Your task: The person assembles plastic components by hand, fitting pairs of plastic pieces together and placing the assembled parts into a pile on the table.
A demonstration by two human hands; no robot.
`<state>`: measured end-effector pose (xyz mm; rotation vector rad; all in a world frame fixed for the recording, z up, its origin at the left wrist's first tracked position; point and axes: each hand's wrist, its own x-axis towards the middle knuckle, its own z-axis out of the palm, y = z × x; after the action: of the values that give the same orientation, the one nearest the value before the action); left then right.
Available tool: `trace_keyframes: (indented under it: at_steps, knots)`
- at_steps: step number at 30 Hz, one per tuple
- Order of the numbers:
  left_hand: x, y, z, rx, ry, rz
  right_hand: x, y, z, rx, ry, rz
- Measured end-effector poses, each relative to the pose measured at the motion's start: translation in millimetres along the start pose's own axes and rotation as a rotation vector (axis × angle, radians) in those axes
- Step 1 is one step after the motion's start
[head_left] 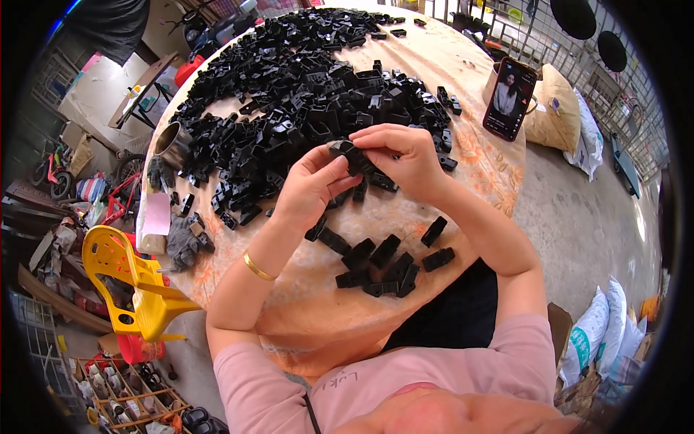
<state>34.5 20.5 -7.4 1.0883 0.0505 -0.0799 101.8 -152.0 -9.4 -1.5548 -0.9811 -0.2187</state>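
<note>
Both of my hands meet over the near edge of a large heap of black plastic parts [289, 101]. Between them is a small black plastic part [347, 150]. My left hand [312, 182] pinches it from the left with thumb and fingers. From the right, my right hand [405, 158] grips the same part, its fingers bent over the top. Whether it is one piece or two joined pieces I cannot tell. Closer to my body, several black plastic parts [385, 251] lie in a loose group on the patterned tablecloth [289, 307].
A phone [508, 101] stands upright at the table's right side. On the left are a metal cup [172, 142], dark gloves [186, 242] and a pink paper [156, 214]. A yellow chair [148, 311] stands left of the table. Sacks [553, 108] rest on the floor at right.
</note>
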Motion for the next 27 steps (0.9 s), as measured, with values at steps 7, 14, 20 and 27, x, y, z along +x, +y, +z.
trace_keyframes:
  at_steps: [7, 14, 20, 27]
  knots:
    - [-3, 3, -3, 0.143, -0.023, 0.039, 0, 2, 2, -0.097, -0.021, -0.305]
    - [-7, -1, 7, 0.067, 0.049, 0.112, -2, -1, 7, -0.313, -0.034, -0.494]
    - [-13, -2, 13, 0.382, 0.021, 0.287, 4, 3, 4, -0.216, -0.046, -0.371]
    - [-7, 5, 12, 0.285, 0.063, 0.255, 18, 19, -41, 0.18, -0.199, 0.192]
